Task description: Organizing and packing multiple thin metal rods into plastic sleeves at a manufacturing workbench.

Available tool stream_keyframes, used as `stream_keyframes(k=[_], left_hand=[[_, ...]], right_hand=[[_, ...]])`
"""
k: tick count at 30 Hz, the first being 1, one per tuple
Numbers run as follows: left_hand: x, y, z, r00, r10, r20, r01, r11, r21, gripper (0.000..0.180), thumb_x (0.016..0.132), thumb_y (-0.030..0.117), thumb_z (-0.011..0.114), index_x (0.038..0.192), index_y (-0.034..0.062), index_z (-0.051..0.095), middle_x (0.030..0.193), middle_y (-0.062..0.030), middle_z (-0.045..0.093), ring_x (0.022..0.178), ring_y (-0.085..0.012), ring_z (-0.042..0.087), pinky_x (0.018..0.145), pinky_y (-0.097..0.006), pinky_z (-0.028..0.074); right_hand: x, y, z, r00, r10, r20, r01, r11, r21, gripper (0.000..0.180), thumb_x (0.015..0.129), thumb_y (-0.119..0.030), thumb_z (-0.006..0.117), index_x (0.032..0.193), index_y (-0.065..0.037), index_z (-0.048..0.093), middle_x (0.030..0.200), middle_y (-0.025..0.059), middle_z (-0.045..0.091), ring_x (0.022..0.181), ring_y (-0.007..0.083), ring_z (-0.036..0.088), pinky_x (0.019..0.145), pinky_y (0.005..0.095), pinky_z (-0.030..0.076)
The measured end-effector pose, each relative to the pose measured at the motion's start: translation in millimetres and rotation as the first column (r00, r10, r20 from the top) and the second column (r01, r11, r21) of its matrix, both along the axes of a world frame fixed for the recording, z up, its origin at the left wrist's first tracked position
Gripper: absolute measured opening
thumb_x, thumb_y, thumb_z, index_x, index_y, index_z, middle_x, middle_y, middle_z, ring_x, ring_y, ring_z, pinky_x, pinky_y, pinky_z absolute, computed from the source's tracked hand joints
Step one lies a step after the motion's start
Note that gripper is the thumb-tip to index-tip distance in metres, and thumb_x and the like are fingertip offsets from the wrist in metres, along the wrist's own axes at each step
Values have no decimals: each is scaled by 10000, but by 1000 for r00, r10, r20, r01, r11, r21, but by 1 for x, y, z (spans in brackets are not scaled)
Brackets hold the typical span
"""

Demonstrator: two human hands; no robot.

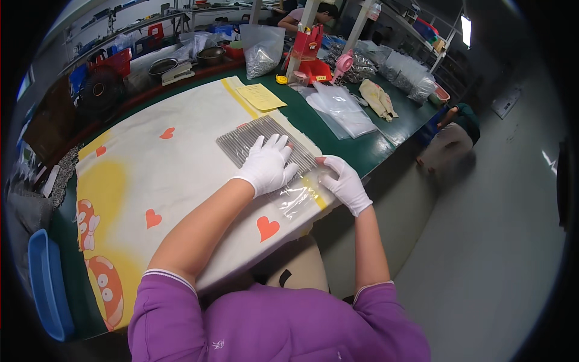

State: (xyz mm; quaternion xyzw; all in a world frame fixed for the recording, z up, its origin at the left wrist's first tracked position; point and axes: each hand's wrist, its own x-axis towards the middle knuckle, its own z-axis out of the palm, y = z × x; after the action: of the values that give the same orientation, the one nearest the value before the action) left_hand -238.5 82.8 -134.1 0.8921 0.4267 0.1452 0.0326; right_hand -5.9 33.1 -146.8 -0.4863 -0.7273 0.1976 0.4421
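Observation:
A row of thin grey metal rods (pixel 241 140) lies side by side on a cloth-covered table, with a clear plastic bag (pixel 295 202) around or under their near end; I cannot tell which. My left hand (pixel 268 165), in a white glove, rests flat on the rods with its fingers spread. At the right end of the rods, my right hand (pixel 348 184), also gloved in white, has its index fingertip by the rod ends and its thumb apart from it, near the bag's edge. Both gloves leave some fingertip skin showing.
The cloth (pixel 193 151) is white with red hearts and yellow patches. Beyond the rods lie a yellow paper (pixel 260 96), clear bags (pixel 344 108) and a beige cloth piece (pixel 378 99). A blue tray (pixel 48 289) stands at left. Other people (pixel 455 133) are farther off.

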Motion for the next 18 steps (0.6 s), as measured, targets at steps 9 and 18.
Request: stream_keyframes(k=[9, 18], left_hand=[[-14, -5, -16, 808, -81, 584, -109, 953, 283, 80, 763, 97, 589, 808, 34, 609, 848, -136, 631, 839, -345, 603, 774, -450, 489], [-19, 4, -14, 864, -118, 490, -10, 968, 252, 152, 782, 133, 573, 869, 34, 647, 947, -109, 651, 944, -297, 607, 872, -433, 468]], right_hand=[[5, 33, -2, 999, -31, -24, 26, 985, -171, 332, 750, 4, 701, 1076, -57, 685, 997, 20, 617, 904, 111, 585, 832, 234, 472], [0, 36, 7, 983, 8, -185, -68, 944, -324, 287, 739, -66, 775, 1010, -65, 680, 931, -16, 599, 864, 77, 553, 796, 219, 453]])
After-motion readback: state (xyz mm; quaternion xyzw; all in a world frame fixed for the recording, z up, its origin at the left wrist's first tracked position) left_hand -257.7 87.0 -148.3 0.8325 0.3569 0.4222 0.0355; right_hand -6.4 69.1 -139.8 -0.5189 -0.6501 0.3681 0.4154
